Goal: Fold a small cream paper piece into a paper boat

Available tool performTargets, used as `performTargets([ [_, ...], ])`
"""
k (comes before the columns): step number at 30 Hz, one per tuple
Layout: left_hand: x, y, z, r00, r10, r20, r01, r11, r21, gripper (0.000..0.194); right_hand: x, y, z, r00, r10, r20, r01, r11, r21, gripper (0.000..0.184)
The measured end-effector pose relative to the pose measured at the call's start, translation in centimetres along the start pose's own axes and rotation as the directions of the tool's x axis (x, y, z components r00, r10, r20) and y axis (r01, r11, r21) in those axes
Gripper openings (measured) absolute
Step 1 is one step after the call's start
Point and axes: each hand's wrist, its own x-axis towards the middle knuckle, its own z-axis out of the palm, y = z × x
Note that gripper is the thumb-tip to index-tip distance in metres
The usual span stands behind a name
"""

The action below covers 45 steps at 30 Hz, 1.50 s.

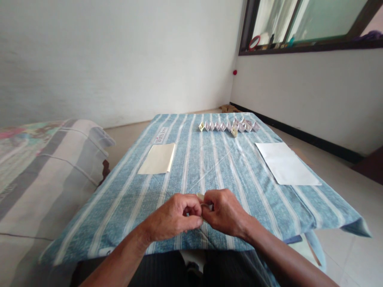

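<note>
My left hand point(183, 215) and my right hand point(224, 211) meet over the near edge of the table, fingers curled and thumbs pressed in. Between their fingertips they pinch a small piece of folded paper point(200, 196), pale yellowish; most of it is hidden by the fingers. Farther off, a row of folded paper pieces point(222, 126) stands on the cloth, mostly whitish-purple with a couple of yellow ones. To the left lies a stack of cream paper sheets point(157, 158).
A blue striped tablecloth point(191, 175) covers the table and hangs over its edges. White sheets point(287, 163) lie at the right. A bed point(50, 179) stands to the left, walls rise behind, and a window point(308, 24) is at upper right. Below the right edge is a stool point(314, 247) with papers.
</note>
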Motion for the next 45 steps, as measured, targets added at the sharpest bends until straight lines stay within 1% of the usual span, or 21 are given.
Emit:
performTargets([
  [3, -0.2, 0.1, 0.0, 0.998, -0.065, 0.025, 0.067, 0.994, -0.087, 0.01, -0.1, 0.1, 0.0, 1.0, 0.009, 0.011, -0.01, 0.998, 0.06, 0.02],
  [5, -0.3, 0.2, -0.1, 0.996, -0.089, 0.024, 0.092, 0.984, -0.153, 0.01, -0.1, 0.2, -0.2, 0.999, 0.02, 0.028, -0.023, 0.992, 0.128, 0.018],
  [10, -0.3, -0.1, 0.2, 0.997, -0.076, 0.016, 0.078, 0.96, -0.267, 0.016, -0.2, 0.5, -0.4, 0.996, 0.06, 0.07, -0.076, 0.961, 0.267, 0.014],
  [13, -0.2, -0.5, 0.5, 0.995, -0.092, -0.032, 0.079, 0.951, -0.298, 0.021, -0.2, 0.5, -0.4, 0.995, 0.065, 0.079, -0.087, 0.948, 0.306, 0.013],
  [15, -0.1, -0.7, 0.6, 0.994, -0.1, -0.048, 0.082, 0.953, -0.29, 0.021, -0.2, 0.5, -0.4, 0.993, 0.069, 0.093, -0.096, 0.939, 0.33, 0.013],
  [18, -0.1, -0.7, 0.7, 0.993, -0.11, -0.036, 0.098, 0.963, -0.251, 0.017, -0.2, 0.7, -0.4, 0.989, 0.068, 0.133, -0.114, 0.919, 0.378, 0.01],
  [23, -0.1, -0.5, 0.9, 0.989, -0.138, -0.051, 0.125, 0.97, -0.207, 0.015, -0.5, 1.4, 0.0, 0.977, 0.035, 0.21, -0.133, 0.871, 0.473, 0.008],
  [28, -0.1, -0.4, 1.1, 0.983, -0.166, -0.081, 0.146, 0.967, -0.209, 0.016, -0.8, 1.9, 0.1, 0.96, 0.021, 0.278, -0.184, 0.798, 0.575, 0.008],
  [31, 0.1, -0.3, 1.1, 0.979, -0.18, -0.101, 0.156, 0.966, -0.207, 0.017, -0.8, 2.1, -0.1, 0.947, -0.006, 0.32, -0.206, 0.752, 0.626, 0.012],
  [35, 0.1, -0.1, 1.1, 0.975, -0.187, -0.121, 0.161, 0.967, -0.197, 0.017, -0.9, 2.3, -0.5, 0.944, -0.052, 0.324, -0.185, 0.732, 0.656, 0.025],
  [38, 0.1, 0.2, 1.1, 0.973, -0.204, -0.112, 0.179, 0.964, -0.194, 0.02, -1.0, 2.4, -0.7, 0.944, -0.082, 0.319, -0.167, 0.716, 0.678, 0.035],
  [40, 0.1, 0.3, 1.2, 0.971, -0.216, -0.104, 0.194, 0.962, -0.192, 0.022, -1.1, 2.5, -0.6, 0.943, -0.078, 0.324, -0.18, 0.7, 0.691, 0.036],
  [45, 0.1, 0.4, 1.2, 0.969, -0.224, -0.101, 0.205, 0.964, -0.17, 0.023, -1.3, 2.5, -0.1, 0.944, -0.014, 0.33, -0.232, 0.683, 0.693, 0.029],
])
